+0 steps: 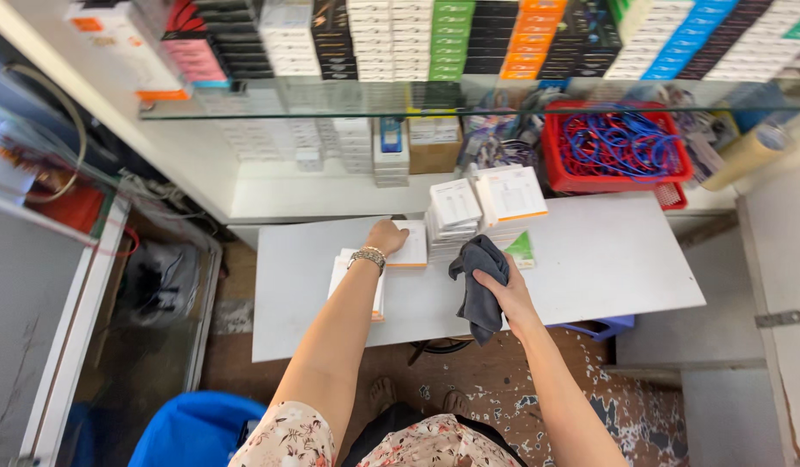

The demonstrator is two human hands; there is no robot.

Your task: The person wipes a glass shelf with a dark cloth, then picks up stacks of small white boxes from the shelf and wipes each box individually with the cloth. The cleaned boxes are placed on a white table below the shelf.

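The white box (410,245) is pressed flat under the left hand (384,235), left of the box stack (454,218), while the cloth (480,285) is clamped in the right hand (504,290).

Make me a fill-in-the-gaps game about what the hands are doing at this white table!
1. The right hand holds a dark grey ____.
2. The left hand rests on a flat white ____ with an orange edge.
3. The left wrist wears a metal ____.
4. The basket behind the white table, full of blue cables, is coloured ____.

Missing words: cloth; box; bracelet; red
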